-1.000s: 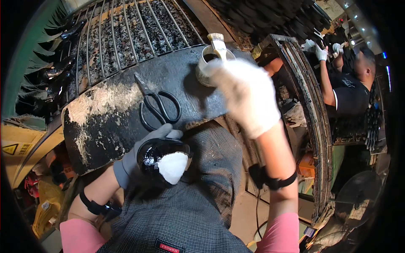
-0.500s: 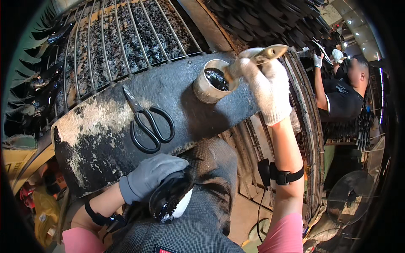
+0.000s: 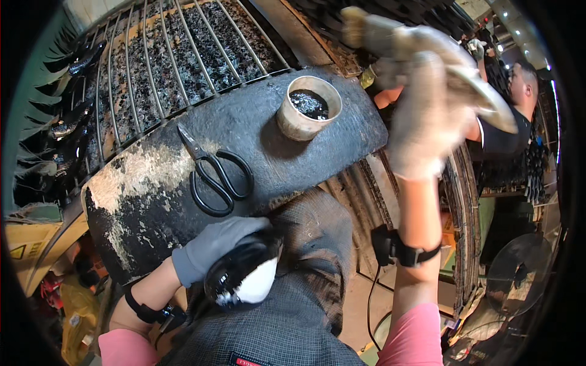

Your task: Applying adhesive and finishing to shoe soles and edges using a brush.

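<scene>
My left hand (image 3: 223, 244), in a grey glove, is closed over the top of a glossy black rounded piece (image 3: 253, 283) with a white face, held against my lap. My right hand (image 3: 430, 116), in a white knit glove and smeared by motion, is raised at the upper right. It grips a flat brush (image 3: 497, 110), whose wooden handle points right and whose blurred bristle end points up and left. On the black-stained board stands a whitish cup (image 3: 292, 125) with black liquid in it. Black-handled scissors (image 3: 201, 155) lie left of the cup, blades pointing away.
The stained board (image 3: 360, 119) spans my knees. Beyond it, metal bars (image 3: 168, 55) cross a bed covered in black flecks. Glossy dark pieces (image 3: 70, 128) line the far left. At the right are a person in black (image 3: 519, 137) and a round fan (image 3: 519, 274).
My right hand has lifted the brush from the cup, up and to the right. The black piece under my left hand has turned, showing more of its white face.
</scene>
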The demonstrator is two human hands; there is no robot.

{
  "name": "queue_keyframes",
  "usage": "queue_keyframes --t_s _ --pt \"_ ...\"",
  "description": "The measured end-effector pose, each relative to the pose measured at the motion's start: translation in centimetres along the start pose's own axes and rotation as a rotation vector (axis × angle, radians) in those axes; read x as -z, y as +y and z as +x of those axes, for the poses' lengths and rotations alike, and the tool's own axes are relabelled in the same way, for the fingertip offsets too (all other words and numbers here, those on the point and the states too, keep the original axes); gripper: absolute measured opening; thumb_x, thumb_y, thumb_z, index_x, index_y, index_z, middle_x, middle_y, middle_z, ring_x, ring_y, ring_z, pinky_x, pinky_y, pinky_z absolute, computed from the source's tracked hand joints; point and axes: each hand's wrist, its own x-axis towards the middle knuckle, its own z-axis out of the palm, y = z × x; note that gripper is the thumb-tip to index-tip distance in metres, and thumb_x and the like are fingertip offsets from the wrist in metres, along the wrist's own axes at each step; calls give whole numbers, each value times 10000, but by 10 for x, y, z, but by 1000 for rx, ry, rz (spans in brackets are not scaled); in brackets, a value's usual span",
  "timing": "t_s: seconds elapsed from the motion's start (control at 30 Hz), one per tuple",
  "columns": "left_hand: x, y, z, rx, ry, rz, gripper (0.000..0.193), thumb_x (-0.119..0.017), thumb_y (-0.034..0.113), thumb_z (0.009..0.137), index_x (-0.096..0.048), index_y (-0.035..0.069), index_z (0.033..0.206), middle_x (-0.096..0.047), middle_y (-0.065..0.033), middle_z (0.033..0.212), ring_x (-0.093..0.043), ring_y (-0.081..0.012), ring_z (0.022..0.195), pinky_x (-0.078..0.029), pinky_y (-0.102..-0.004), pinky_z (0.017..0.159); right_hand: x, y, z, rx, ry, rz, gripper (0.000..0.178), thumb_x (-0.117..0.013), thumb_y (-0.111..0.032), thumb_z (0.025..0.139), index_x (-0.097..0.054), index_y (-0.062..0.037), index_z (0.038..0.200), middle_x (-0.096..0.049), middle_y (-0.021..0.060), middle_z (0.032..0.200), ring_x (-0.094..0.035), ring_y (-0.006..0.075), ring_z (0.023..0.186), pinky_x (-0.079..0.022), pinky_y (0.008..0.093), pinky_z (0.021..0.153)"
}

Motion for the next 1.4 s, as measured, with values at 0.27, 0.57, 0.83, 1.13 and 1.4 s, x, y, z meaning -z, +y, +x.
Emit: queue_keyframes --t_s 0.27,0.57,0.83,1.13,1.4 --pt "-37 16 -5 -10 267 71 467 -701 135 910 -598 9 1348 -654 -183 1304 -646 -355 1213 -501 -409 1045 43 -4 -92 -472 3 123 181 -676 -93 988 -691 15 1132 -744 83 996 -681 122 839 -570 269 769" --pt "-107 -33 63 -453 401 218 522 -735 88 894 -539 34 1374 -635 -226 1350 -626 -412 1251 -497 -476 1066 85 -36 -275 -1004 736 1004 201 -620 -205 1038 -603 -18 1111 -695 169 1061 -697 200 794 -593 298 644" --pt "-129 -41 81 -590 390 211 595 -771 105 870 -513 55 1404 -631 -254 1329 -623 -468 1225 -495 -531 1043 105 34 -248 -880 383 359 122 -710 -153 969 -658 -43 976 -705 60 889 -594 106 637 -500 248 593" --pt "-131 -36 89 -604 312 268 610 -766 103 861 -503 48 1409 -610 -261 1360 -602 -479 1252 -482 -554 1052 107 13 -255 -952 284 474 118 -738 -150 938 -671 -56 965 -680 7 824 -567 57 651 -463 212 594" --pt "-131 -31 105 -665 292 293 565 -733 73 860 -525 34 1383 -628 -243 1338 -624 -441 1225 -496 -513 1025 109 -83 -248 -931 311 353 123 -643 -8 942 -533 -58 917 -651 134 910 -626 138 753 -536 273 648"
